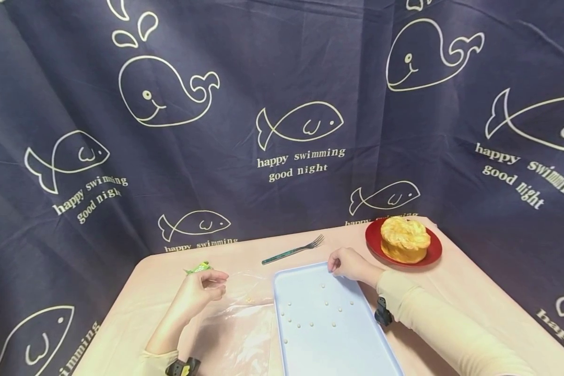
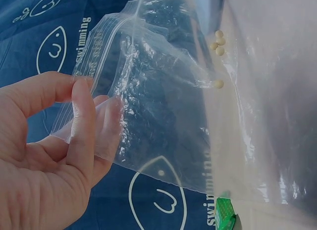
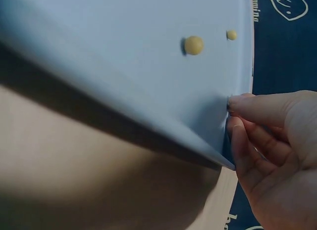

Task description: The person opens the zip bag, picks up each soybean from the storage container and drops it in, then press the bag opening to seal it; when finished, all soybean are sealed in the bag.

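My left hand [image 2: 59,136] pinches the zip edge of a clear zip-lock bag [image 2: 158,106] between thumb and fingers. Several small round cream beads [image 2: 219,50] show at the far end of the bag. At the far right corner of the light blue tray [image 1: 301,282], the curled fingertips of my right hand [image 1: 350,265] touch the rim. Up close, the thumb and fingers of the right hand [image 3: 277,141] are bunched at the tray's inner edge; whether they pinch a bead or the rim is hidden. More beads [image 3: 193,45] lie scattered on the tray.
A fork [image 1: 293,249] lies behind the tray. The red plate [image 1: 373,243] at the back right holds a round golden bread or cake [image 1: 405,240]. A small green packet [image 1: 200,267] is beyond my left hand. Dark curtains [image 1: 301,68] border the table.
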`<action>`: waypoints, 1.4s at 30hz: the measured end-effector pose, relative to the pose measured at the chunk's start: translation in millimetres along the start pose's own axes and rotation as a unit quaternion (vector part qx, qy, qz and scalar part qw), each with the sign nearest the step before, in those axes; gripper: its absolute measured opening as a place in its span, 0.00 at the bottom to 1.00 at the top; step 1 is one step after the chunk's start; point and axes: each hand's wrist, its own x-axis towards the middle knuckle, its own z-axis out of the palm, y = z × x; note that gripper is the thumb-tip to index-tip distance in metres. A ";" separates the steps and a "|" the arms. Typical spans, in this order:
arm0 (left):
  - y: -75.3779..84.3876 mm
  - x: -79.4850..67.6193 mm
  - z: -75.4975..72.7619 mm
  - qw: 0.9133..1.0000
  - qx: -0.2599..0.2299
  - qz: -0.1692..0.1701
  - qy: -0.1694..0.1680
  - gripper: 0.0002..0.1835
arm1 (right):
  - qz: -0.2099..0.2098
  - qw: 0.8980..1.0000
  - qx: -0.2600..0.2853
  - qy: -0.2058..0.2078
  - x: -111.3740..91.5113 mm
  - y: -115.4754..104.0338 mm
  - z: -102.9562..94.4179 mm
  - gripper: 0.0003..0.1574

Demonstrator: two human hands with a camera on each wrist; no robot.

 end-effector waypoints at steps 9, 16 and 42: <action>0.1 -0.8 0.7 1.000 0.000 -0.001 0.000 0.16 | 0.008 0.999 0.033 0.015 5.7 -8.5 -3.1 0.09; 3.1 -3.4 -0.8 1.000 0.000 -0.004 0.006 0.16 | -0.030 0.995 0.093 0.022 28.5 -44.4 -0.8 0.06; 8.8 -0.6 1.7 1.000 0.018 -0.001 0.004 0.16 | -0.123 0.971 0.191 -0.072 54.6 -149.5 41.6 0.04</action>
